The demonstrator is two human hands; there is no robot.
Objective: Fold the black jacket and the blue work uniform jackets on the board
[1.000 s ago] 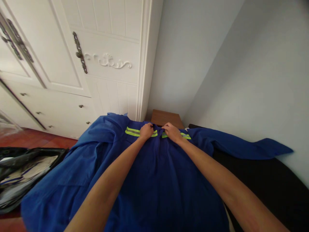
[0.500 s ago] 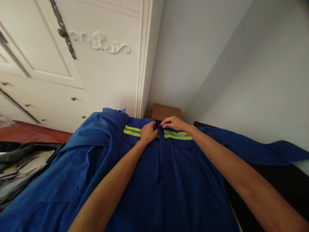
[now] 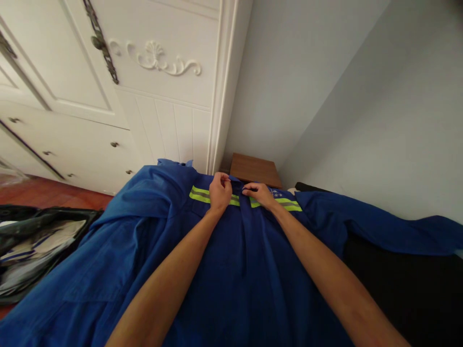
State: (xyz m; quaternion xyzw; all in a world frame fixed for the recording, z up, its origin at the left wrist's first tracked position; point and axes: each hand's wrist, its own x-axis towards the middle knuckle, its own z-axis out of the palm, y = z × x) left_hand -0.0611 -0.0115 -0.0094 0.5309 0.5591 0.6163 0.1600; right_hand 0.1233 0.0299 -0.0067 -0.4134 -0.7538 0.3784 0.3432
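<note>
A blue garment (image 3: 224, 270) with yellow-green reflective stripes across its chest lies spread out in front of me, one sleeve stretched to the right. My left hand (image 3: 220, 192) pinches the cloth at the upper front, left of the centre strip. Just to the right, my right hand (image 3: 259, 193) has its thumb and fingers closed on the edge of the same opening near the collar. The small part between the fingertips is hard to make out. A small white emblem (image 3: 277, 194) shows beside my right hand.
A white cabinet (image 3: 166, 91) with dark knobs stands at the left and ahead. Behind the collar is a brown wooden surface (image 3: 255, 168) against the grey wall (image 3: 390, 125). An open black case (image 3: 87, 219) holding clothes lies on the reddish floor at left.
My right hand has shifted lower and pulled in beside the opening, uncovering the emblem. My left hand has risen slightly. The view has shifted a little.
</note>
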